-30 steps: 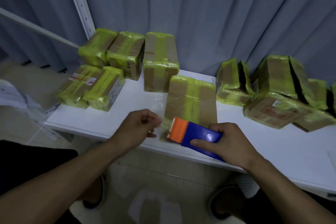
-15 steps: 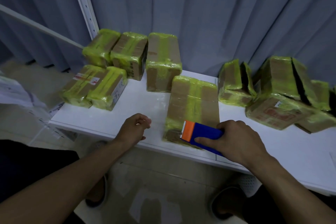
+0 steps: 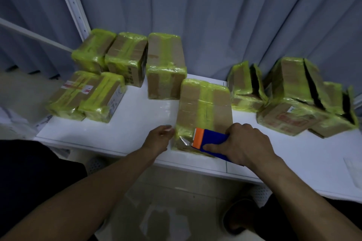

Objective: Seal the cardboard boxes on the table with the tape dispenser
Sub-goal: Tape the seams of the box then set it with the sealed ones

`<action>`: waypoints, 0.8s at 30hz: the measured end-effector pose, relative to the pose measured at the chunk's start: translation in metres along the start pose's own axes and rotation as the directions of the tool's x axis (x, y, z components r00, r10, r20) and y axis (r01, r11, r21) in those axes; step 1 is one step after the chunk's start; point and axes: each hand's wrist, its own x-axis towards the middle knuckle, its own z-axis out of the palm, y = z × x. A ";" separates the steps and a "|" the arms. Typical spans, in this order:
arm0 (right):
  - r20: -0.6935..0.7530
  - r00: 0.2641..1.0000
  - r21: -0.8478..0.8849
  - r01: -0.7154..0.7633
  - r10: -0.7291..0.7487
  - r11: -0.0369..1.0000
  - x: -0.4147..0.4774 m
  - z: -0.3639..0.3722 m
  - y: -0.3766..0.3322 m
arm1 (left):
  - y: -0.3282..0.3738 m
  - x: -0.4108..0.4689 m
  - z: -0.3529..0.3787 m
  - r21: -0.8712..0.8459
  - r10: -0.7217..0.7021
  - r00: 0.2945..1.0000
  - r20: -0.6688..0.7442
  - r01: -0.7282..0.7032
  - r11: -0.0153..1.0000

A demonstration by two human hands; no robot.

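Note:
A cardboard box (image 3: pixel 203 107) wrapped in yellow-green tape lies flat at the near edge of the white table (image 3: pixel 137 123). My right hand (image 3: pixel 242 145) grips the blue tape dispenser (image 3: pixel 213 143), with its orange head on the box's near end. A short strip of clear tape (image 3: pixel 185 140) runs from that head down over the box's near left corner. My left hand (image 3: pixel 159 139) is curled at that corner, its fingertips pinched together against the box's side where the tape ends.
Several taped boxes (image 3: pixel 125 58) are stacked at the back left of the table. Several boxes with gaping flaps (image 3: pixel 293 100) crowd the right. A grey curtain (image 3: pixel 215 15) hangs close behind. A paper sheet (image 3: pixel 354 172) lies at the right edge. Floor shows below the table edge.
The dispenser came down from above the table edge onto the box's near end. My left hand went from the air to the box's left near corner.

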 end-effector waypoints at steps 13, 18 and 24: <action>0.051 0.999 0.033 0.000 -0.002 0.999 0.006 -0.005 0.007 | -0.011 -0.037 0.022 0.106 0.500 0.865 -0.040 -0.494 0.863; 0.023 1.000 0.037 0.005 -0.006 0.999 0.006 -0.001 0.011 | 0.003 -0.016 -0.002 0.347 0.692 0.677 0.251 -0.730 0.589; -0.019 0.999 0.032 0.032 -0.031 0.999 0.003 0.005 0.014 | 0.007 0.002 -0.003 0.516 0.755 0.528 0.389 -0.804 0.296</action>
